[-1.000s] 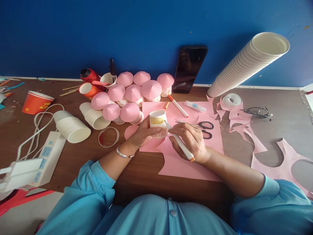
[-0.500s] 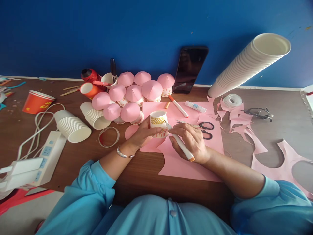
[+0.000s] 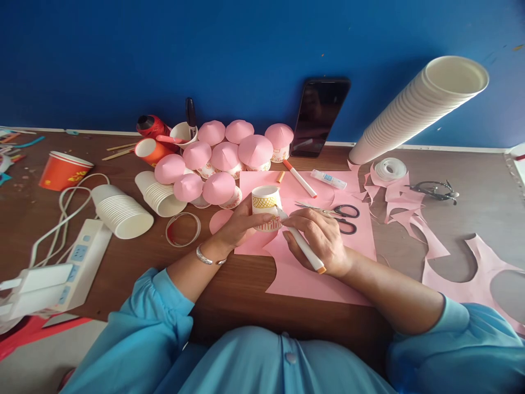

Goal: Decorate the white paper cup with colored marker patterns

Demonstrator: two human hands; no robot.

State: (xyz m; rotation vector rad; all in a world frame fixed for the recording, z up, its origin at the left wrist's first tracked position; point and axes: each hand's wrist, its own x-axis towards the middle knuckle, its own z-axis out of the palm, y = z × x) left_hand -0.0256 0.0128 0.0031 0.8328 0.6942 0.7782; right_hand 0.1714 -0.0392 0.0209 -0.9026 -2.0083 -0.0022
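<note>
My left hand is closed around a small white paper cup, its mouth tilted slightly up. A yellow criss-cross band runs round the cup's upper part, with red-orange line drawing below. In my right hand is a white marker with an orange end, its tip at the cup's right side by the yellow band. Beneath both hands lies pink paper. Scissors rest on the paper just beyond my right hand. A loose orange-yellow cap and another marker lie behind the cup.
Several small cups with pink cone tops stand behind. Stacked white cups lie at left near a power strip. A tall cup stack and a phone lean on the wall. Pink scraps lie at right.
My right hand has shifted slightly, with the marker tip still at the cup's side. The cup and my left hand look unchanged.
</note>
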